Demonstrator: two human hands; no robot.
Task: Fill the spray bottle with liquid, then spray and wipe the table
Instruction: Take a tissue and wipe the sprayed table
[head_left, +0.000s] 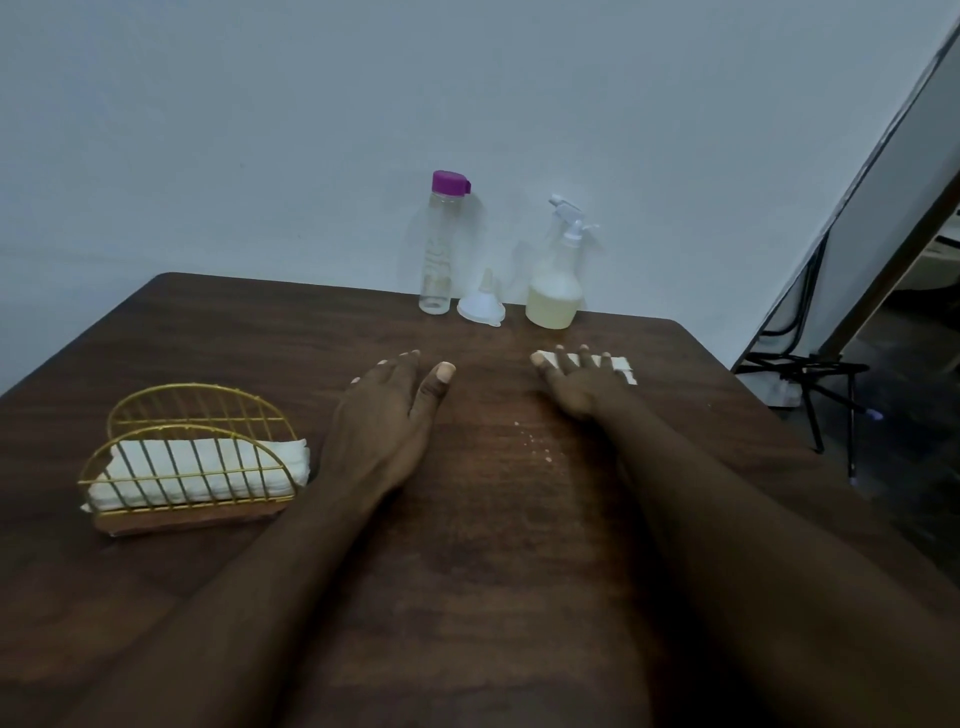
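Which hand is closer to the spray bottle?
The right hand. It lies flat on a white tissue just in front of the spray bottle; the left hand rests on the table farther to the left.

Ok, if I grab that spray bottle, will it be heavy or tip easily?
The spray bottle looks roughly a third full of yellowish liquid, so probably light. The liquid sits low above a wide base, so it likely resists tipping.

Dark wood tabletop (493, 545) — far edge: clear bottle (440, 249), funnel (481, 306), spray bottle (556, 280). Left: napkin holder (192, 467). Right: white tissue (626, 370) under right hand (574, 379) — left hand (384, 415) flat. Pale specks (535, 447) centre.
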